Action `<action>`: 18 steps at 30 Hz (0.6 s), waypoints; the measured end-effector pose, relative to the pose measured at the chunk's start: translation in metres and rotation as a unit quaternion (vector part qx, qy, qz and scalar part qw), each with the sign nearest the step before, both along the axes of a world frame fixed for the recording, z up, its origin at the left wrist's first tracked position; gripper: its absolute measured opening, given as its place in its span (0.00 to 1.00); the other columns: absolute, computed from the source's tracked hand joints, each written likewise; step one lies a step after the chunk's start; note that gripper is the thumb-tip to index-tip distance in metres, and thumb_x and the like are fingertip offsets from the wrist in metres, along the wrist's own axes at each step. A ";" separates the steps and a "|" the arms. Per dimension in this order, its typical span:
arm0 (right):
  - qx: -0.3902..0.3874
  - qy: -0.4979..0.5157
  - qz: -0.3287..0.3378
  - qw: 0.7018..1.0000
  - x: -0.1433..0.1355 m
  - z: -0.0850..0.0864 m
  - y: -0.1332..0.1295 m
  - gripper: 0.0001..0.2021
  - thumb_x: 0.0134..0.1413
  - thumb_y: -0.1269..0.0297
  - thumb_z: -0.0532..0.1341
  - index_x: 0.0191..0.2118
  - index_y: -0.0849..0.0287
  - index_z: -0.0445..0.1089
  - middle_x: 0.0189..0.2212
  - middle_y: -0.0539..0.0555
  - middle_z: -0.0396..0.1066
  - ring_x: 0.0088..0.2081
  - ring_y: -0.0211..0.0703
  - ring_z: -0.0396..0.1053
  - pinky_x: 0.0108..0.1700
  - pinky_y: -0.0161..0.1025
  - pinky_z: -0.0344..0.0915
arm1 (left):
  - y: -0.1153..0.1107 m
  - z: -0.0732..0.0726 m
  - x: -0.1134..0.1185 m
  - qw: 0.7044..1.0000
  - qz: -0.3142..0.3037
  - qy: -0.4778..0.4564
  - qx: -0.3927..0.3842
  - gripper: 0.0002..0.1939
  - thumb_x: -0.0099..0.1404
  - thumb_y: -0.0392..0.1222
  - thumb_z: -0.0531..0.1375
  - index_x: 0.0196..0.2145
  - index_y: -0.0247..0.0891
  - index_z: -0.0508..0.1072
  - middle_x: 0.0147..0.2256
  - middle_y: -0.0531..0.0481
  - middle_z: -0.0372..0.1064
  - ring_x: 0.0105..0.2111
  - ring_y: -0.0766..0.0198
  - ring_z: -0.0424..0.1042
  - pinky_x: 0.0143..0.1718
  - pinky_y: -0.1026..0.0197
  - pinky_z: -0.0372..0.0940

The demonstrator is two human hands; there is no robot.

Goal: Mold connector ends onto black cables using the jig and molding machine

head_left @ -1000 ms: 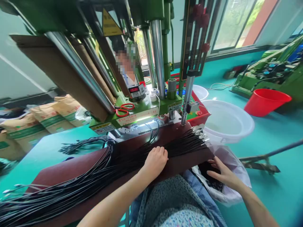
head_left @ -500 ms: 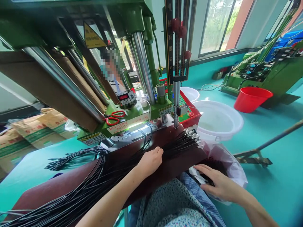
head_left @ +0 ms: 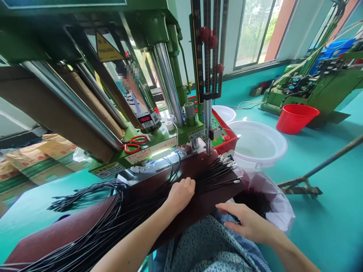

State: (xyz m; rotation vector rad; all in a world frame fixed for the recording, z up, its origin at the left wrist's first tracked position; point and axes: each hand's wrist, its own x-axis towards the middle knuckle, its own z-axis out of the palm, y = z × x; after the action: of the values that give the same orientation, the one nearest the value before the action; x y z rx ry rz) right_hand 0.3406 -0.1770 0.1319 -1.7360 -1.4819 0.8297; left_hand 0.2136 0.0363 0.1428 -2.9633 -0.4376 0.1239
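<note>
My left hand [head_left: 182,193] is closed in a fist over a bundle of thin black cables [head_left: 113,223] lying along the brown board [head_left: 204,213]; the fingertips are hidden beneath it. The cables run from the lower left to the board's right end, where their metal connectors [head_left: 227,161] fan out. One cable's connector [head_left: 236,181] lies a little apart from the others, nearer me. My right hand [head_left: 246,221] hovers over my lap beside the board's front edge, fingers and thumb apart, with nothing in it.
A green press [head_left: 153,145] stands behind the board, with red-handled scissors [head_left: 134,143] on its bed. Coiled cables [head_left: 82,194] lie at left. At right are a lined bin [head_left: 279,204] with dark scraps, a white tub [head_left: 259,141] and a red bucket [head_left: 296,119]. A person [head_left: 133,94] is behind the press.
My right hand has moved left from over the lined bin to over my lap. One connector now lies separate from the bunch. The left hand stays on the cables; the view has shifted slightly.
</note>
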 end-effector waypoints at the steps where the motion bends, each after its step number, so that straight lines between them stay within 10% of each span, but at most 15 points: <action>1: 0.004 0.016 -0.004 1.000 -0.001 -0.001 0.002 0.21 0.51 0.64 0.59 0.53 0.53 0.65 0.43 0.54 0.71 0.43 0.50 0.67 0.48 0.46 0.62 | 0.002 0.004 -0.001 1.000 0.010 -0.022 -0.008 0.06 0.60 0.30 0.50 0.34 0.33 0.65 0.32 0.43 0.65 0.34 0.55 0.69 0.28 0.57 0.64; 5: 0.038 0.228 -0.028 0.972 -0.004 -0.012 0.021 0.20 0.51 0.60 0.61 0.52 0.50 0.65 0.42 0.56 0.71 0.44 0.49 0.67 0.48 0.50 0.61 | 0.005 0.021 -0.011 0.990 0.032 -0.108 -0.079 0.06 0.63 0.34 0.47 0.33 0.36 0.63 0.29 0.47 0.67 0.35 0.58 0.68 0.34 0.60 0.61; 12: 0.262 0.606 -0.052 0.750 0.004 0.017 0.091 0.27 0.43 0.56 0.66 0.52 0.47 0.63 0.54 0.53 0.62 0.57 0.50 0.55 0.58 0.51 0.48 | -0.003 0.027 -0.026 0.946 0.019 -0.136 -0.295 0.09 0.68 0.40 0.41 0.37 0.39 0.58 0.22 0.54 0.64 0.23 0.65 0.66 0.24 0.64 0.51; 18: 0.252 0.585 -0.105 0.764 0.015 0.050 0.102 0.10 0.51 0.63 0.61 0.41 0.54 0.71 0.35 0.51 0.75 0.43 0.47 0.70 0.55 0.52 0.55 | -0.002 0.034 -0.012 0.955 0.030 -0.117 -0.272 0.09 0.67 0.41 0.43 0.35 0.39 0.61 0.26 0.52 0.67 0.28 0.64 0.68 0.27 0.65 0.54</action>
State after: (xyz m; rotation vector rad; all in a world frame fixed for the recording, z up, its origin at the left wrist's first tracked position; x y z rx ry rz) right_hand 0.3554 -0.0750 0.1815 -0.6357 -0.5192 0.9764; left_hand 0.2018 0.0345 0.1767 -3.5277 -0.6085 -0.1252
